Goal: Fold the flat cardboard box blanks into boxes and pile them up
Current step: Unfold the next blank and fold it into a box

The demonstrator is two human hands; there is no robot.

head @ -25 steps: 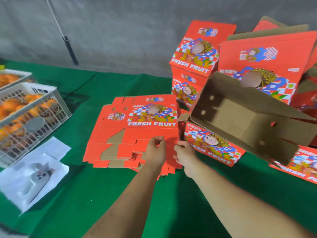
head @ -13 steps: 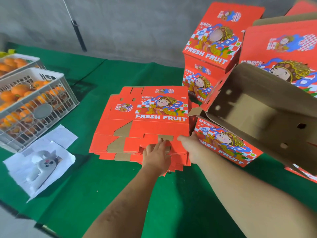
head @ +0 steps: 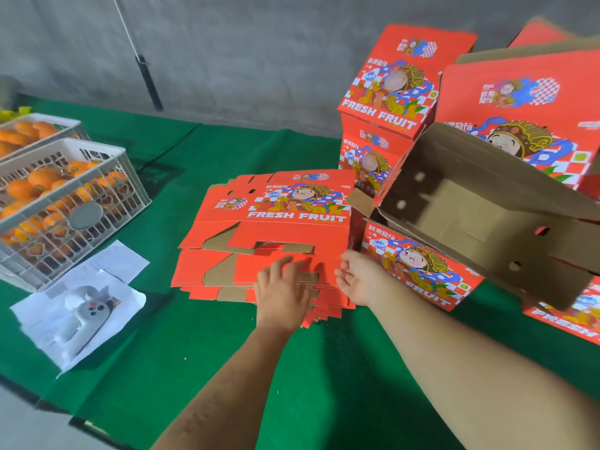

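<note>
Hands are on the blank stack point(head: 266, 241): left hand point(head: 281, 295) flat, pinning it, right hand point(head: 358, 277) open at the edge, probably to peel one off.

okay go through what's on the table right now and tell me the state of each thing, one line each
Stack of flat blanks: unfolded, lying flat on the green cloth.
Left hand: fingers straight, resting on the stack's near edge.
Right hand: open at the stack's right corner.
Open box: folded, tipped on its side, empty.
Tall box pile: folded, stacked.
White crates: holding oranges.
</note>
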